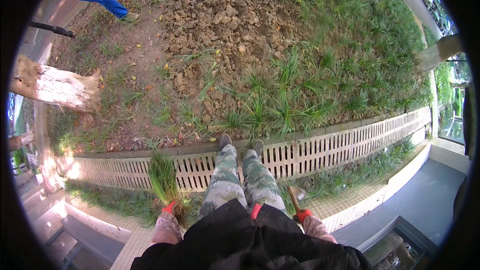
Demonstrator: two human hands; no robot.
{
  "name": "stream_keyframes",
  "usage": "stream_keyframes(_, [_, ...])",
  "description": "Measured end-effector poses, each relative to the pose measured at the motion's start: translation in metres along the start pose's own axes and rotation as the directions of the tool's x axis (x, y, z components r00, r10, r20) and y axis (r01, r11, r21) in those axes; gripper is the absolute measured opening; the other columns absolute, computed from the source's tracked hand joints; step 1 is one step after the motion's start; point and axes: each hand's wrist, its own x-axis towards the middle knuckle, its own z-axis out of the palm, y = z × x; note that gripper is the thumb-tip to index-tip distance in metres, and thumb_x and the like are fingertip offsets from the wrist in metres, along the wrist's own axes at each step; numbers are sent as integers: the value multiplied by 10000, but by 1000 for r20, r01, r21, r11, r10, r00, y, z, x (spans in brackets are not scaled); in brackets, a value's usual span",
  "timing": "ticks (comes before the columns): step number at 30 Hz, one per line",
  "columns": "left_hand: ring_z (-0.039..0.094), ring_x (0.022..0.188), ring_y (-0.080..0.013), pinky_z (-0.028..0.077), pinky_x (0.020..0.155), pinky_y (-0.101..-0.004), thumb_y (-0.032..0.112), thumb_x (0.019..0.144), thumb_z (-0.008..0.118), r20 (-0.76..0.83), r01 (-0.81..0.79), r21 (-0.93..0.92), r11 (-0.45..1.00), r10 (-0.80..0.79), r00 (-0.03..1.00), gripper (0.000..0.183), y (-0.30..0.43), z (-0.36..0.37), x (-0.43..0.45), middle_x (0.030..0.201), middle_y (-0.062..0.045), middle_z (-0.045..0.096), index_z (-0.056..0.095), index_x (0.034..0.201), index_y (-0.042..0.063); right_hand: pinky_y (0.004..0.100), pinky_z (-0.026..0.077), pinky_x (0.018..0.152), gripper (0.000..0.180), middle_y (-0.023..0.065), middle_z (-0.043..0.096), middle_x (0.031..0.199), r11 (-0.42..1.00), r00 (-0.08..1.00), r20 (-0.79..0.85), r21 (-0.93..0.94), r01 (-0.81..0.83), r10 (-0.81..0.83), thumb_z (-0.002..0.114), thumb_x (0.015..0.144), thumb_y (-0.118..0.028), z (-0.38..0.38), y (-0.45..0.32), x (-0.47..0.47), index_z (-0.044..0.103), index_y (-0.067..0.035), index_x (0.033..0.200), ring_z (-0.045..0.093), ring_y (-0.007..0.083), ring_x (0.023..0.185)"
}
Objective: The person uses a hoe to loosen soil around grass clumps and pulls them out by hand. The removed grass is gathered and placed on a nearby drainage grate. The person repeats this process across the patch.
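A clump of long-leaved grass (164,180) is gripped at its base in my left hand (169,210), which wears a red glove. Dark roots hang from the clump beside my wrist, and its blades point forward over the slotted drain cover (315,155). My right hand (303,216), also red-gloved, holds the wooden handle (293,198) of a short digging tool. Its metal blade (299,193) is blurred, so I cannot tell its exact shape. Both hands are low at my sides. My shoes rest at the drain's far edge, beside the planting bed.
Broken clods of soil (228,18) spread ahead, with tufts of grass (337,67) to the right. A white-painted tree trunk (67,86) stands left, another trunk (437,53) right. At upper left, a person in blue trousers (108,0) holds a long handle. Tiled ledges (356,202) lie behind me.
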Motion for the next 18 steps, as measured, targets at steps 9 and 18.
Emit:
stream_keyframes(9, [697,798,-273,576,691,-423,312,924,694,25,40,-310,950,-34,999,309,85,80,-17,916,-104,720,683,1112,68,348,488,497,278,68,674,712,972,980,-29,125,200,-198,769,811,-254,-17,-37,19,689,-29,953,609,169,542])
stream_keyframes(18, [678,973,-277,541,850,-429,312,771,833,-343,-75,-145,987,20,939,623,144,99,-28,1084,-145,704,622,1250,-25,328,448,441,255,75,672,677,941,992,29,322,108,-124,765,834,-214,-60,-2,38,658,-19,957,598,175,490])
